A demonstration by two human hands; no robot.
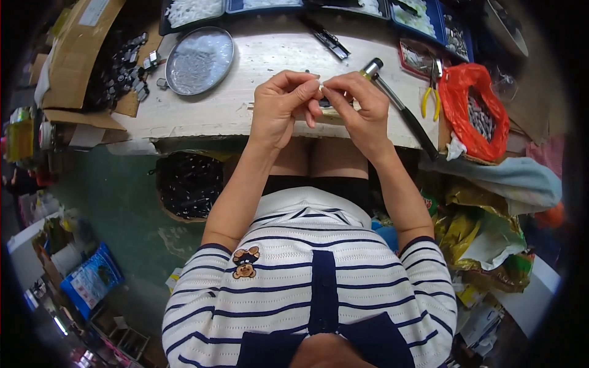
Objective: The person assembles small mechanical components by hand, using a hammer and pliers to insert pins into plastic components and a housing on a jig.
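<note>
Over the front part of the white worktable (pixel 257 55), both of my hands meet at the fingertips. Thumb and fingers of my left hand (pixel 279 107) are pinched together against a tiny white piece (pixel 321 89). From the other side my right hand (pixel 362 104) pinches at the same piece, which is too small to make out in detail. Just right of my right hand lies a hammer (pixel 402 110) with a dark grip, its handle slanting toward the table's front edge. Something thin and pale on the table beneath my hands is mostly covered by them.
Left stand a round metal tray (pixel 225 64) and a cardboard box (pixel 76 52) of small dark parts. Blue bins (pixel 264 8) of white pieces line the back, near a black tool (pixel 325 38). Yellow-handled pliers (pixel 431 92) and a red bag (pixel 451 98) of grey parts lie right.
</note>
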